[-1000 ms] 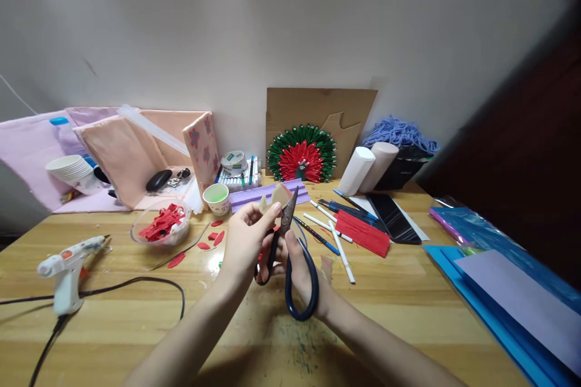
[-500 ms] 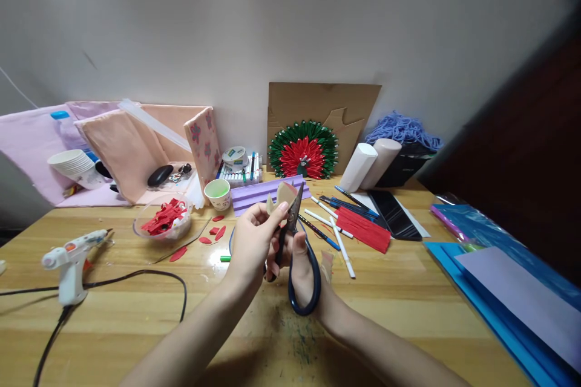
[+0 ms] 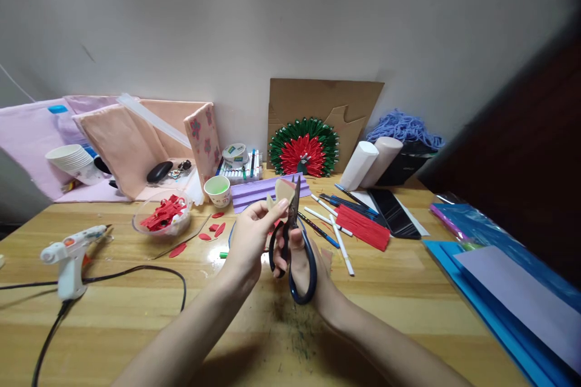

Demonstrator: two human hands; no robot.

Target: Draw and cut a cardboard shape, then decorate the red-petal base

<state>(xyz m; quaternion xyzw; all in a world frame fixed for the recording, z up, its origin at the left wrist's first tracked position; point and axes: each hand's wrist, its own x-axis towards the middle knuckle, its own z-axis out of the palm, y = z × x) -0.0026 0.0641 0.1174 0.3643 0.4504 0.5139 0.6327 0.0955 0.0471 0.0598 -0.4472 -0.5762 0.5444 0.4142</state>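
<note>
My left hand (image 3: 251,242) pinches a small tan cardboard piece (image 3: 283,191) between thumb and fingers, just above the wooden table (image 3: 136,320). My right hand (image 3: 308,263) grips dark blue-handled scissors (image 3: 293,242), fingers through the loops, with the blades pointing up beside the cardboard piece's right edge. Both hands are close together at the middle of the table. The scissor blades look nearly closed.
A white glue gun (image 3: 68,254) with a black cord lies at left. A clear bowl of red cutouts (image 3: 164,216), a green cup (image 3: 217,190), pens (image 3: 333,230), red strips (image 3: 363,228), a red-green paper fan (image 3: 303,148) and blue sheets (image 3: 503,278) surround the hands.
The scissor handles have come closer together and the blades have closed on the cardboard piece. Both hands sit slightly higher in view.
</note>
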